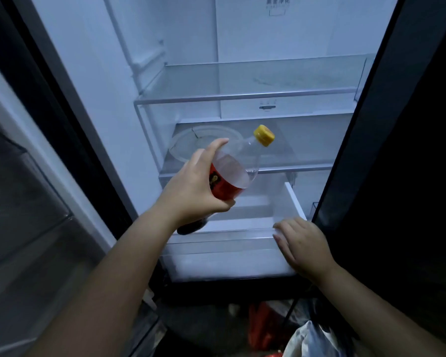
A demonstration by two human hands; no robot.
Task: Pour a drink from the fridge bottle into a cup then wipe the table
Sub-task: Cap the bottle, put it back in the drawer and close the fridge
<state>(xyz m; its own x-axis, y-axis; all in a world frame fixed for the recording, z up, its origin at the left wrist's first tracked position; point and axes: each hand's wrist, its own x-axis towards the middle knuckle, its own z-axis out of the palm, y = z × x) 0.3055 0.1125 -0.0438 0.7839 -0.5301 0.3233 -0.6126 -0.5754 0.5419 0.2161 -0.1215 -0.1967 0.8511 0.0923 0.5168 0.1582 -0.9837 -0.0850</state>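
A clear plastic bottle [238, 163] with a yellow cap and a red label is held tilted in front of the open fridge, cap pointing up and to the right. My left hand [193, 186] is wrapped around its labelled middle. Dark liquid shows at the bottle's bottom end below my wrist. My right hand [300, 243] rests on the front right corner of the pulled-out clear drawer [216, 243], fingers laid over its rim. No cup or table is in view.
The fridge has glass shelves [242, 95]; a clear round lid or dish [183, 148] lies on the middle shelf. The dark fridge door [397, 150] stands open at the right. Bags [307, 336] and a red item lie on the floor below.
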